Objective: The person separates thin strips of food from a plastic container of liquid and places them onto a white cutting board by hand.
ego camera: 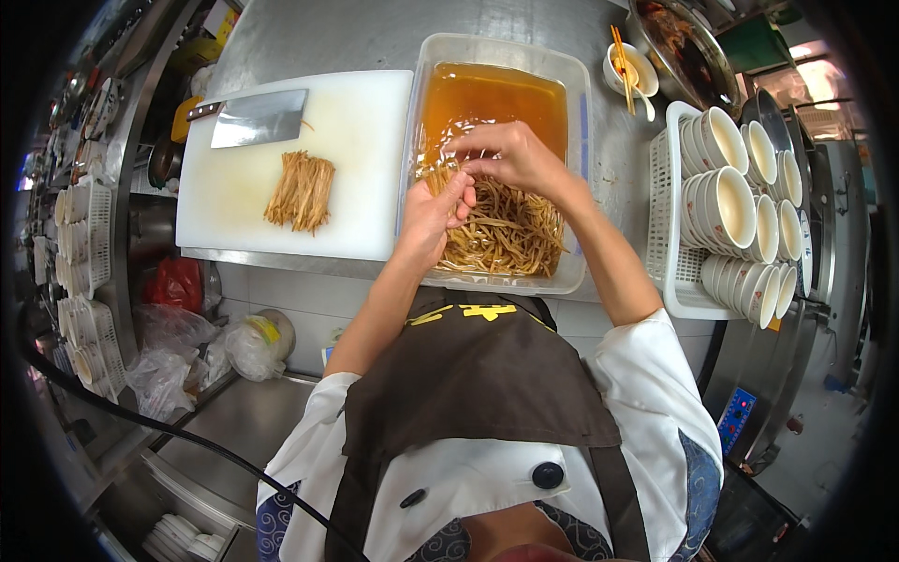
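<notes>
My left hand (439, 214) grips a small bundle of thin yellowish-brown food strips (439, 175) over a clear plastic tub (576, 77). Bent over the same bundle, my right hand (509, 158) has its thumb and fingers close to the strip ends; whether it pinches any is unclear. Amber liquid (495, 95) fills the far part of the tub, and a mass of loose wet brown strips (506, 235) lies in the near part. To the left, a neat bundle of strips (300, 191) rests on a white cutting board (365, 161). A cleaver (260, 118) lies flat behind it.
Right of the tub stands a white bowl (650, 77) with orange chopsticks (622, 67) and a spoon. A white plastic basket (660, 190) holds stacked bowls (730, 207). At back right is a large metal basin (685, 49). A black cable (211, 442) crosses lower left.
</notes>
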The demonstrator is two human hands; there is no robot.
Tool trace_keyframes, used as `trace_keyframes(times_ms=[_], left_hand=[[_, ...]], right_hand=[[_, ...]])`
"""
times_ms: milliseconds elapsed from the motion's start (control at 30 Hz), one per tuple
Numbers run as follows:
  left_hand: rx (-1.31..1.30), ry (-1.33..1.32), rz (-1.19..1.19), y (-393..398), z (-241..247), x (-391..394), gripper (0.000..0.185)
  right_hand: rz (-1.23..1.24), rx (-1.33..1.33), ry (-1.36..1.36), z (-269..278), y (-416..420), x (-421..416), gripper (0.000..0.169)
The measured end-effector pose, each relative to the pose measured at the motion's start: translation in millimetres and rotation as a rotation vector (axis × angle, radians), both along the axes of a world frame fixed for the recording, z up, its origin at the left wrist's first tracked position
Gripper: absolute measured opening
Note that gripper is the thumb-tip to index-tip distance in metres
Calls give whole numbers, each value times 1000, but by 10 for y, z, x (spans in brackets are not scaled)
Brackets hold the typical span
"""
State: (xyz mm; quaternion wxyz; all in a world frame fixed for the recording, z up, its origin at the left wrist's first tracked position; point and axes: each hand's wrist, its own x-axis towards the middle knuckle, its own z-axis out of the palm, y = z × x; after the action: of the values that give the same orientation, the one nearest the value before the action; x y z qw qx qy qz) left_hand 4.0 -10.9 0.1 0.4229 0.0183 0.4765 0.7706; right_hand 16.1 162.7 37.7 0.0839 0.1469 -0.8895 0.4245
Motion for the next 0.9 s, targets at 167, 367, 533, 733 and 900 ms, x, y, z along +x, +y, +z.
trace_keyframes(times_ms=[167,367,533,733,900], left_hand=[[-42,-50,53,-6,97,21,22],[-22,-90,93,24,69,-7,20],[1,-65,102,-1,-49,-22,16],[-25,8,163,34,0,4,18],[-67,38,209,45,-8,1,21]], right_hand=[[-325,317,-147,-380,255,-565,24],[-346,757,-228,-1000,152,-1044,23],[-333,552,-131,-825,96,-957,33],[-267,20,-59,-332,75,-227,36],[-184,-687,-301,-84,-5,227,36]])
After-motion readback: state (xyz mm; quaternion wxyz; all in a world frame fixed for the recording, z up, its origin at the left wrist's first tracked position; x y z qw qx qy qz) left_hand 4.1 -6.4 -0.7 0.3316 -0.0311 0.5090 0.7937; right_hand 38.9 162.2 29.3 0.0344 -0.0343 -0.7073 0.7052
